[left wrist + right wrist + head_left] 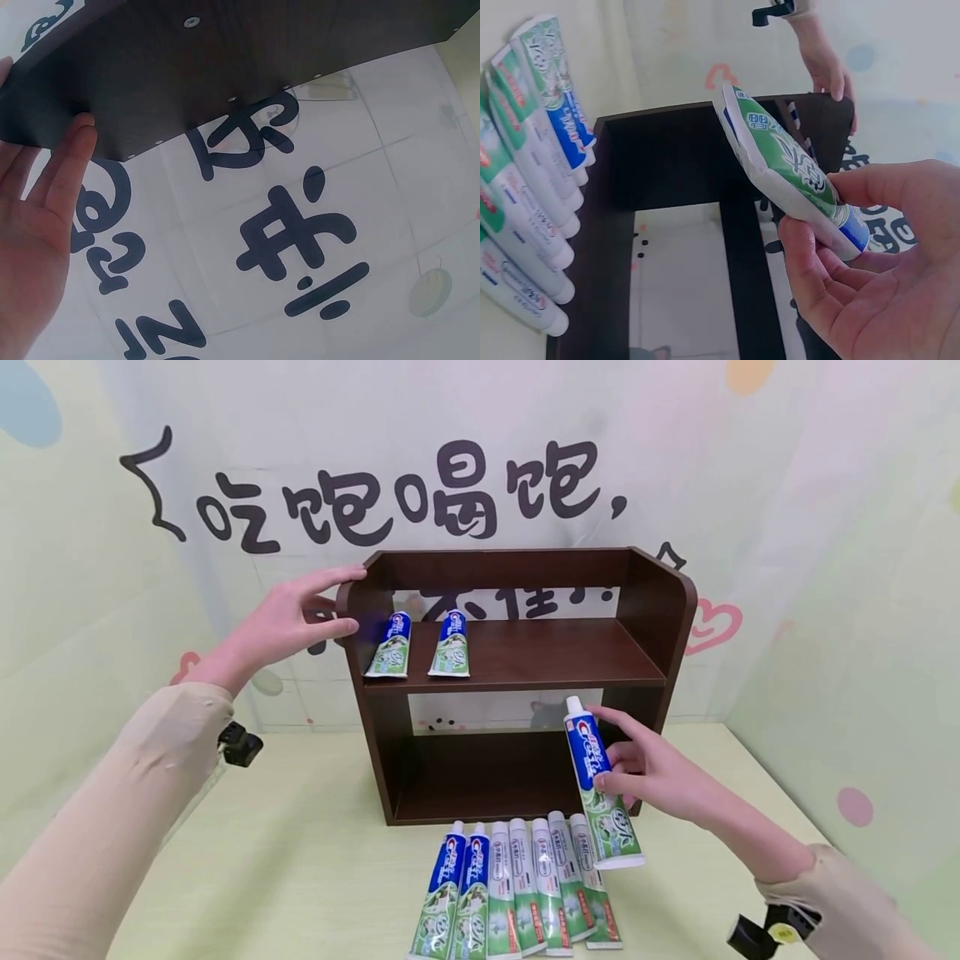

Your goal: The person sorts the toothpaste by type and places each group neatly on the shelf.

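My right hand (660, 768) pinches a blue, white and green Crest toothpaste tube (585, 739) between thumb and fingers, cap up, before the lower compartment. In the right wrist view the same tube (787, 161) tilts in the fingers. My left hand (281, 618) touches the upper left side of a dark brown two-tier shelf (525, 687); the left wrist view shows its fingers (66, 169) fairly straight against the outer panel. On the upper tier two Crest tubes lean, one (390, 647) by the left wall and another (450, 647) to its right.
Before the shelf, a row of tubes lies on the pale table (262, 860): two blue-green Crest tubes (442, 885) at left, then several white-green tubes (525, 885). A printed cloth wall (480, 410) with black characters stands behind the shelf.
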The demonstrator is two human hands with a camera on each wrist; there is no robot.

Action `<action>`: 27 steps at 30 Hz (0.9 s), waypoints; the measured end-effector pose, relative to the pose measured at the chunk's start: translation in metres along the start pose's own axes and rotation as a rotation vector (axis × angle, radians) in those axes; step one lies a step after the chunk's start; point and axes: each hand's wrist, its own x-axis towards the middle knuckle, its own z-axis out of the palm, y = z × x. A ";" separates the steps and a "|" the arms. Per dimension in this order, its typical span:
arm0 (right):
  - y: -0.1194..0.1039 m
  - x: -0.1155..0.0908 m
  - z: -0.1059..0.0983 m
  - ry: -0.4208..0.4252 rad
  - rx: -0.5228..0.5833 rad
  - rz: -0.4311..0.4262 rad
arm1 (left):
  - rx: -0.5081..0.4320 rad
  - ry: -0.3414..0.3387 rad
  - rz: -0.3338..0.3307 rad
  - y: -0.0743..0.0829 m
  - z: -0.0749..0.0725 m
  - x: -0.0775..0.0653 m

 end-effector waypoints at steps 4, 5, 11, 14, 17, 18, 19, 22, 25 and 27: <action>-0.010 0.005 -0.005 0.020 -0.019 -0.016 | -0.005 0.003 0.005 -0.001 0.001 0.001; -0.012 0.007 -0.006 0.023 -0.021 -0.020 | -0.006 0.004 0.007 -0.001 0.001 0.001; -0.025 0.023 -0.014 0.043 -0.011 -0.034 | -0.004 0.020 0.008 -0.002 0.002 0.002; -0.032 0.032 -0.017 0.064 -0.005 -0.033 | -0.004 0.020 0.000 -0.002 0.001 0.002; -0.038 0.042 -0.021 0.087 -0.009 -0.028 | -0.005 0.014 0.003 -0.001 0.001 0.002; -0.040 0.046 -0.022 0.093 -0.006 -0.027 | -0.003 0.013 0.005 -0.001 0.002 0.002; -0.043 0.050 -0.023 0.098 -0.007 -0.026 | -0.004 0.011 0.006 -0.001 0.002 0.002; -0.051 0.064 -0.027 0.120 -0.009 -0.020 | -0.010 0.011 0.007 -0.002 0.002 0.001; -0.059 0.078 -0.030 0.147 -0.009 -0.012 | -0.018 0.015 0.005 -0.003 0.002 0.001; -0.063 0.088 -0.031 0.166 -0.001 -0.007 | -0.019 0.017 0.007 -0.003 0.002 0.000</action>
